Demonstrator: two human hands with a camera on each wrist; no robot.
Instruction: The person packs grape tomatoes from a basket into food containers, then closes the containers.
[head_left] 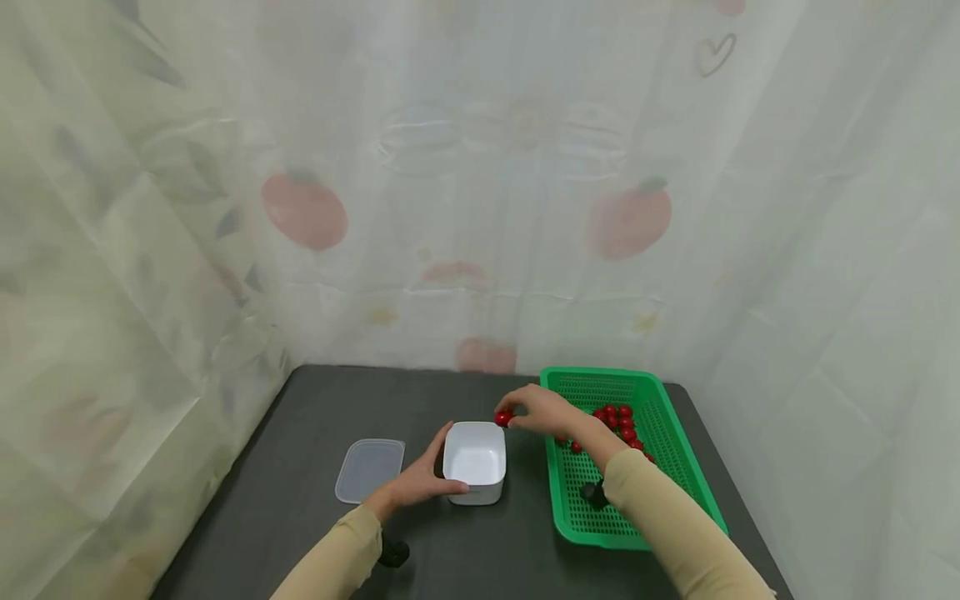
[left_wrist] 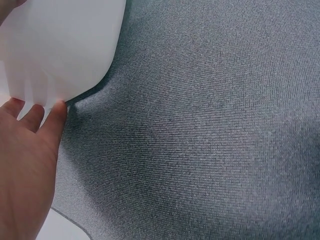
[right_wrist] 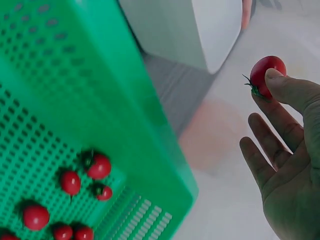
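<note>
Fingers of our right hand are pinching a tomato near the far-right corner of the white container, while our left hand, fingers spread, is gripping its left side, presumably steadying it against nudges.

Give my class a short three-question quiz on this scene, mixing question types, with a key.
1. What fruit lies in the green basket, and which hand pinches one like it?
2. True or false: the translucent lid is on the white container.
3. Which does the left hand grip? A: the green basket; B: the white container; C: the translucent lid.

Key
1. Cherry tomatoes; the right hand.
2. False; it lies on the dark table.
3. B.
</note>
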